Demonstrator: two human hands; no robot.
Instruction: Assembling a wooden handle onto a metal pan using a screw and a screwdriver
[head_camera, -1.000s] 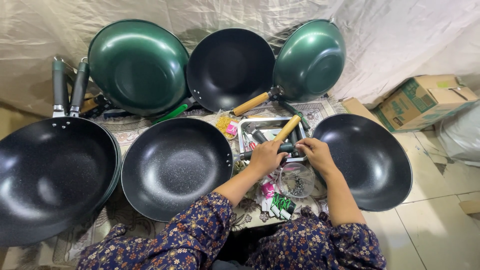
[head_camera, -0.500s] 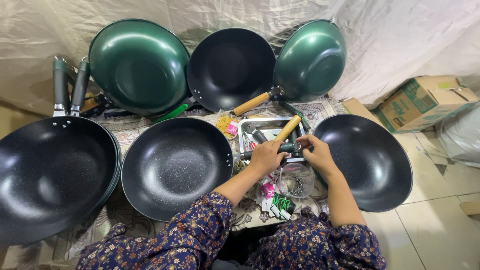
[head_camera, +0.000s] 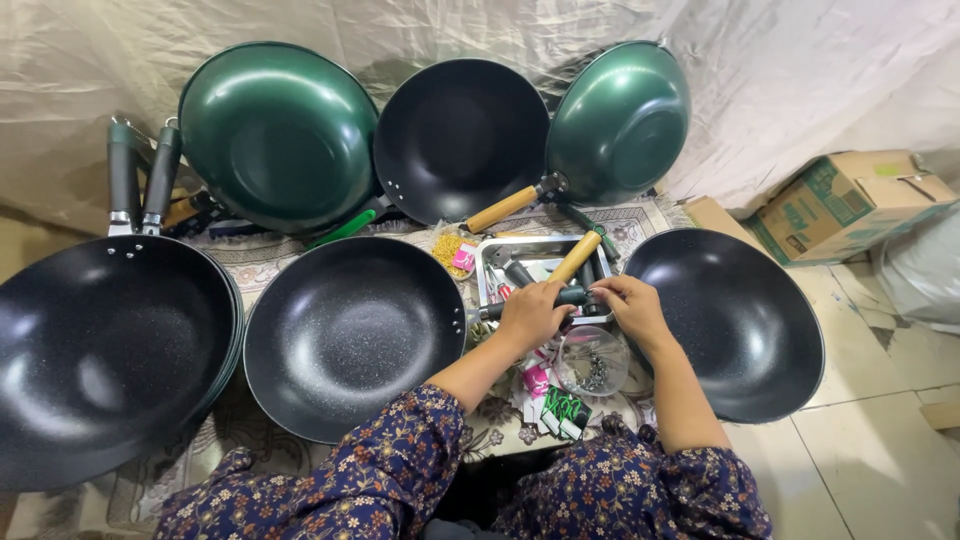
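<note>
Between the hands (head_camera: 585, 310), a dark handle (head_camera: 566, 296)

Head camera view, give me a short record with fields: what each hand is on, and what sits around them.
left hand: grips the dark handle of the middle black wok
right hand: fingers at the end of that handle
metal tray: behind the hands, holding a wooden handle
clear bowl: just below the hands
other woks: green wok propped at back, black wok on the right
cardboard box: far right
</note>
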